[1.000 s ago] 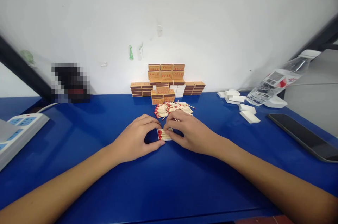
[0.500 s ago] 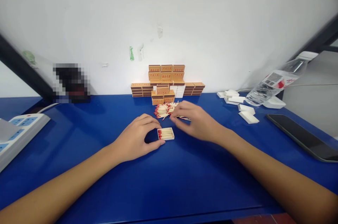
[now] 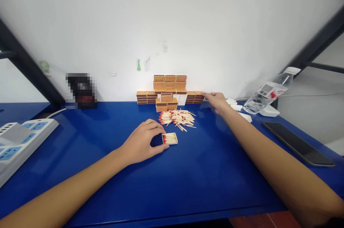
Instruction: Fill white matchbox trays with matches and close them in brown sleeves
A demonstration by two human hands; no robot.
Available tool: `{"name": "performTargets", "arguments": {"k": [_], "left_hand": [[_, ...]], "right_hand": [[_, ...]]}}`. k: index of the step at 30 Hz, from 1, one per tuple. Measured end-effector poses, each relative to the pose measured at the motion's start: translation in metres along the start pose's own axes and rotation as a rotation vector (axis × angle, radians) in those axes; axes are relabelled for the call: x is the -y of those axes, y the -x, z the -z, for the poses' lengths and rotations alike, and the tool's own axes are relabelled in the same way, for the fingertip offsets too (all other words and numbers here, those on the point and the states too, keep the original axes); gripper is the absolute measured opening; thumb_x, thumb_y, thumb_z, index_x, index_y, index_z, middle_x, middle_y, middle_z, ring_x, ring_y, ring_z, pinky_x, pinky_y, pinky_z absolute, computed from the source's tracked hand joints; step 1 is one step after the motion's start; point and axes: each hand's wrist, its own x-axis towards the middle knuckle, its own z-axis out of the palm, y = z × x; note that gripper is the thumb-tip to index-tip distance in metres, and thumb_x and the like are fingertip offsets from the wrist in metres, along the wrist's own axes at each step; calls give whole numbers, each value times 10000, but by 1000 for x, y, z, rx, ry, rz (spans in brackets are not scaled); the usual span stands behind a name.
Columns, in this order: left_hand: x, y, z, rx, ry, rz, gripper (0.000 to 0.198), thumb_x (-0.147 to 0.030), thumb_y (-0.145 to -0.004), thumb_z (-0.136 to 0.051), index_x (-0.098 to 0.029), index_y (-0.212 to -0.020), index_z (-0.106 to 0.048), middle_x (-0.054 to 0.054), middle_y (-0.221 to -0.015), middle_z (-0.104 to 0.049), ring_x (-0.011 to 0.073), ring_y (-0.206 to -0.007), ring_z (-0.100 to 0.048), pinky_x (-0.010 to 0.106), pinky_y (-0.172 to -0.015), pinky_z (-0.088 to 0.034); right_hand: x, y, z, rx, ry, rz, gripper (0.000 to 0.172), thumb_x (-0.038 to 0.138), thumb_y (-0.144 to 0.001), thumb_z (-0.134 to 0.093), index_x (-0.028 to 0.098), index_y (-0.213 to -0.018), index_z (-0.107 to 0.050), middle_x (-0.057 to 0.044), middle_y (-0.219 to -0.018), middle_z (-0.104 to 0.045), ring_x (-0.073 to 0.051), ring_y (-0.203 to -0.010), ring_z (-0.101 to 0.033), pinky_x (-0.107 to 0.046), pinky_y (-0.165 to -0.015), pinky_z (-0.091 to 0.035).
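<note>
My left hand (image 3: 142, 142) rests on the blue table (image 3: 188, 181), thumb and fingers curled round the left end of a small white tray filled with red-tipped matches (image 3: 170, 138). Just behind the tray lies a loose pile of matches (image 3: 177, 117). My right hand (image 3: 217, 101) is stretched out to the back wall, with its fingertips on the rightmost low stack of orange matchbox sleeves (image 3: 199, 96). More sleeves (image 3: 170, 90) are piled against the wall.
Several empty white trays (image 3: 239, 110) lie right of my right hand. A tilted water bottle (image 3: 268, 91) and a dark phone (image 3: 298, 143) sit at the right. A white power strip (image 3: 18, 142) lies at the far left, beside a dark pixelated object (image 3: 80, 91).
My right hand left the filled tray, passed over the match pile and reached back right to the stacked sleeves. My left hand stayed on the tray. The view tilted up slightly.
</note>
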Motion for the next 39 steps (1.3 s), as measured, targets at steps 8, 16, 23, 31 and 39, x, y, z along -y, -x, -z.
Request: {"name": "performTargets", "arguments": {"k": [8, 16, 23, 31, 39], "left_hand": [[-3, -1, 7, -203, -54, 17, 455, -454, -959, -741, -215, -1335, -651, 107, -1256, -732, 286, -1196, -661, 516, -1056, -556], [1, -3, 9, -293, -97, -42, 424, -417, -987, -732, -202, -1339, -638, 93, -1197, -756, 250, -1074, -686, 438, -965, -576], [23, -7, 17, -160, -106, 8, 368, -470, -1016, -679, -209, -1275, -708, 67, -1075, -768, 225, -948, -673, 380, -844, -564], [37, -6, 21, -53, -121, 50, 406, -504, -1042, -618, -208, -1309, -701, 80, -1121, -747, 242, -1021, -679, 397, -903, -559], [35, -6, 18, -30, -52, 48, 407, -492, -1054, -602, -242, -1371, -654, 79, -1258, -740, 246, -1087, -684, 424, -968, -565]], "right_hand": [[27, 54, 27, 14, -227, 100, 294, 387, -929, -714, 192, -735, -610, -17, -718, -594, -114, -569, -452, -265, -468, -341], [39, 174, -13, 747, -231, 389, 409, 587, -889, -737, 196, -778, -691, -6, -714, -654, -135, -615, -522, -291, -593, -433], [21, 159, -3, 857, 149, 758, 507, 534, -825, -857, 212, -1173, -679, -41, -1036, -665, -186, -856, -566, -327, -754, -482], [23, 141, 8, 847, 219, 871, 303, 441, -927, -774, 209, -1120, -743, -24, -925, -685, -170, -769, -546, -309, -715, -428], [21, 125, 12, 826, 75, 748, 430, 486, -893, -796, 219, -1225, -730, 29, -794, -605, -133, -664, -491, -273, -631, -402]]}}
